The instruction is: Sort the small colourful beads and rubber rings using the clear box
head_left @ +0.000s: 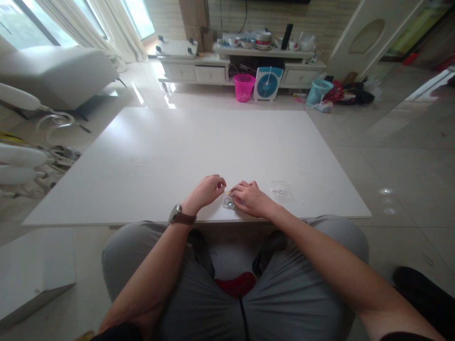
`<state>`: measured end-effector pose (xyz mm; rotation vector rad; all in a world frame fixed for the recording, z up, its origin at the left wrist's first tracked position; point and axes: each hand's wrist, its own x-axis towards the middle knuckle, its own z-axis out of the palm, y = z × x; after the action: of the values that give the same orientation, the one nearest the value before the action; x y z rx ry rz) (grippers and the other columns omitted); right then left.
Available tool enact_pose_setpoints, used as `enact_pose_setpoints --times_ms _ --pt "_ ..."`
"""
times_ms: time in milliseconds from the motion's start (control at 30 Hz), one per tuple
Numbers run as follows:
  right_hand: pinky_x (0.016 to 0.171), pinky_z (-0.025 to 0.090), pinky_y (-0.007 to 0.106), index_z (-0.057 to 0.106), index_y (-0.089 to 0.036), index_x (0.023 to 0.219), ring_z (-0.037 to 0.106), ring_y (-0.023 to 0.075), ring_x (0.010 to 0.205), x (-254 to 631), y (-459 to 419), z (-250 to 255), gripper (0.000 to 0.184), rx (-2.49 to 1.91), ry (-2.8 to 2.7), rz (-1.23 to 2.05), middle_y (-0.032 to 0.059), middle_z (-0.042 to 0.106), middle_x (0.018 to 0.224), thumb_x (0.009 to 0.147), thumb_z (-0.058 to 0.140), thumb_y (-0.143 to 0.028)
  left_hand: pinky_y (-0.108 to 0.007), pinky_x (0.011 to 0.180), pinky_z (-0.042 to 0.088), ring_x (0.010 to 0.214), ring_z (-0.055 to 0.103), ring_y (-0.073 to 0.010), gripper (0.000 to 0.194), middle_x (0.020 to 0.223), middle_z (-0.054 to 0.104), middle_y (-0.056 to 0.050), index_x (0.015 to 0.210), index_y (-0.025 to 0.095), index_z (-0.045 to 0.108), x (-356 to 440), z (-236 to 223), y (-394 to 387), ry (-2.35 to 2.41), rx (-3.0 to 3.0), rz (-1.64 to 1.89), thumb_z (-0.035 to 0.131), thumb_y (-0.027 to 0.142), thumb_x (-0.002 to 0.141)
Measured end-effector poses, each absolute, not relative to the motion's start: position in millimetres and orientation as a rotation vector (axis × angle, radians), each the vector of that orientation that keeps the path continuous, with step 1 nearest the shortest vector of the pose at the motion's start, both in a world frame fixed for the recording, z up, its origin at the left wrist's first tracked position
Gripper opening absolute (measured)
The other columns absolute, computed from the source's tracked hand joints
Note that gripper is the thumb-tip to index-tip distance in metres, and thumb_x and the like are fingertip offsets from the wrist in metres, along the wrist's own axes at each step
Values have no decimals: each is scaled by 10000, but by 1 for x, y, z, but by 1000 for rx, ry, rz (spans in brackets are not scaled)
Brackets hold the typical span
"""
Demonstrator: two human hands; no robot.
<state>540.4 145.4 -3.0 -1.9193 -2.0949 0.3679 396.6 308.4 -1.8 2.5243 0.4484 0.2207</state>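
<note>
My left hand [208,189], with a watch on its wrist, rests on the white table [199,151] near the front edge, its fingers curled toward a tiny pale thing between the two hands. My right hand [250,198] lies beside it, fingers curled and pinching at the same spot. Under my right hand sits a small clear packet [229,203] with something bluish inside. What the fingers pinch is too small to name. A second clear plastic packet [280,190] lies flat on the table to the right, apart from both hands.
Beyond the table stand a low white cabinet [213,71] with dishes on top, a pink basket [243,87], a small blue fan [268,84] and a teal basket [319,91]. A white sofa [57,71] is at the left. My knees press against the table's front edge.
</note>
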Motion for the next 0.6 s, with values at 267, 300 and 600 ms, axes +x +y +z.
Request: enact_pose_setpoints --times_ms 267,300,600 --pt "893 266 390 698 -179 1124 527 253 1149 543 145 -3 239 -1894 -2102 376 116 699 1158 1010 522 -293 -281 705 470 718 595 -156 228 815 670 -47 859 174 739 396 1 306 422 2508 217 513 194 863" --pt "892 266 389 698 -175 1110 527 254 1143 543 145 -2 237 -1905 -2105 374 118 698 1149 1010 519 -295 -280 707 471 717 595 -155 223 812 669 -45 865 177 742 396 1 306 414 2504 215 520 191 861" --pt "929 321 410 684 -171 1017 538 274 1126 565 143 15 182 -2137 -1936 225 120 676 1172 967 555 -290 -285 739 479 728 599 -158 235 823 674 -39 988 226 796 398 0 303 303 2497 83 588 297 903"
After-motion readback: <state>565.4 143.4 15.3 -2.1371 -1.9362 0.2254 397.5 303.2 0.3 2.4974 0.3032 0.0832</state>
